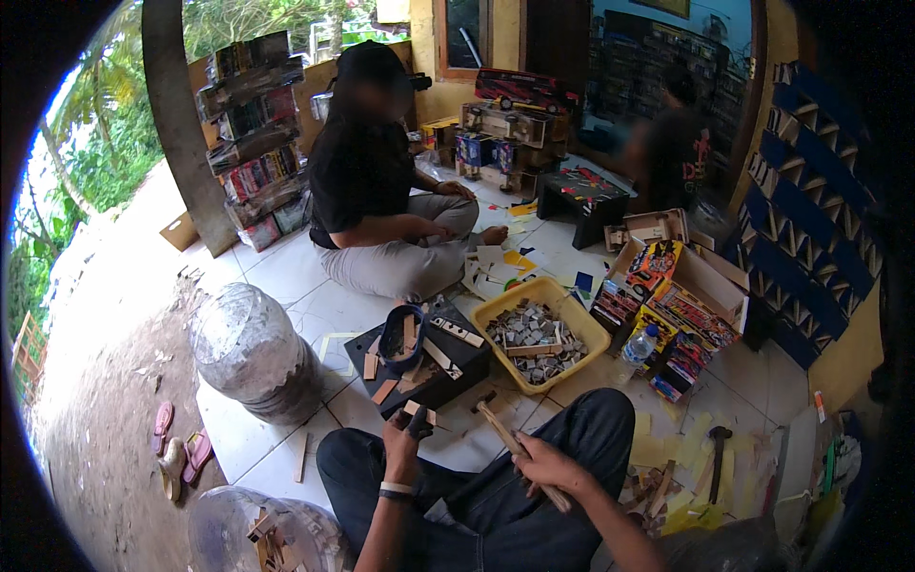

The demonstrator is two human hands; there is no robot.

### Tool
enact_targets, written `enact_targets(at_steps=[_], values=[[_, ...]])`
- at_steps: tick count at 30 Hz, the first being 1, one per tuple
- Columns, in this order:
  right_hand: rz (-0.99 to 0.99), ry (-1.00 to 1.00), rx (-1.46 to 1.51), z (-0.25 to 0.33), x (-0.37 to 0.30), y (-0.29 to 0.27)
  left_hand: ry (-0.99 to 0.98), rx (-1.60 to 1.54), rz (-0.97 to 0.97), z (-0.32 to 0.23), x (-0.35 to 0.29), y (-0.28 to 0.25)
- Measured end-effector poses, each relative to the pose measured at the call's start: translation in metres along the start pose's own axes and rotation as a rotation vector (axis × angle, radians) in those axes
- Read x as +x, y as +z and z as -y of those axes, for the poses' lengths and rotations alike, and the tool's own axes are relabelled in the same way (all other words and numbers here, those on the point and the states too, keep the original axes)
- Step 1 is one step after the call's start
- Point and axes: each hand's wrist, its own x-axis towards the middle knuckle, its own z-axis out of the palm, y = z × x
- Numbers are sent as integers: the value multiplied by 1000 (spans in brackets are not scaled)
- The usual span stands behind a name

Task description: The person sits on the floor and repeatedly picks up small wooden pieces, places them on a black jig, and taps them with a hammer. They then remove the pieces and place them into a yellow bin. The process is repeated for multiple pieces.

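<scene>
the white tiled floor (229, 429) carries everything, and on it a low black table (456, 383) sits with one corner pointing at the person. just off that table's right corner stands a yellow tub (593, 329), full of small grey pieces (522, 329). the hammer (501, 428) is in the right hand (551, 465), whose fingers are closed round the wooden handle, its butt poking out beneath the fist. the handle runs slantwise, from its butt at the near right to its head at the far left, and the head is beside the table's near right edge, toward the right corner. on the table top, near its left corner, is a blue bowl (401, 360) with wood strips in it. the left hand (402, 448) is nearly closed, thumb and fingertips pinching a small wood block (426, 415) by the table's near corner. the block's long axis goes roughly left to right, its right end toward the hammer head, with a clear gap between; the left hand is much nearer this corner than the right.
</scene>
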Motion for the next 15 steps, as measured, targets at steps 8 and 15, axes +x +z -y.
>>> enact_targets(at_steps=[8, 15], values=[[430, -44, -1075, 55, 49, -56, -47, -797, 339, -38, -27, -5], [-114, -343, -995, 103, 30, -57, -132, -730, 241, -68, -33, -1]])
